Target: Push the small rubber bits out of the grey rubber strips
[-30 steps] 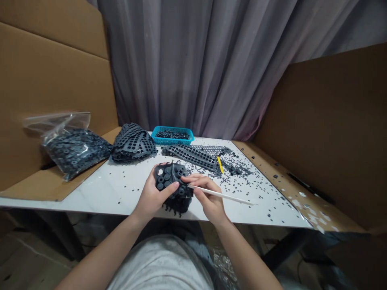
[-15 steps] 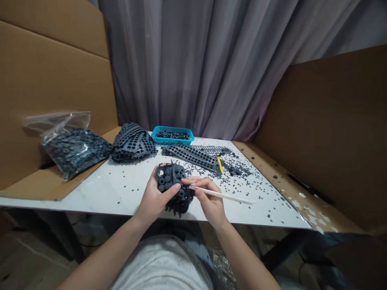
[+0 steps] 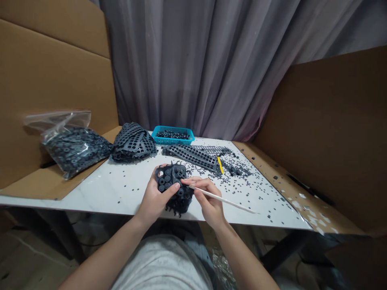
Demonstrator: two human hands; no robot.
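Near the front edge of the white table, my left hand (image 3: 155, 198) is closed on a black rubber sheet (image 3: 167, 180) dotted with round washer-like pieces. Its thumb lies across the top of the sheet, and one open hole shows at the upper left. Thin black tails stick out along the sheet's edges. My right hand (image 3: 211, 200) pinches a thin white stick (image 3: 229, 201). The stick's front end is at the right side of the sheet, where my fingers partly cover it; its back end points right and slightly down.
Behind my hands lie perforated black strips (image 3: 193, 156) and a yellow-handled tool (image 3: 220, 165). A blue basket (image 3: 173, 141) of small black parts stands at the back. Farther left are a perforated sheet bundle (image 3: 133, 141) and a clear bag (image 3: 77, 151) of black rings. Black discs litter the table's right side.
The back end of the white stick has tipped downward, and my right hand has shifted slightly. My left hand and the rubber sheet have barely moved.
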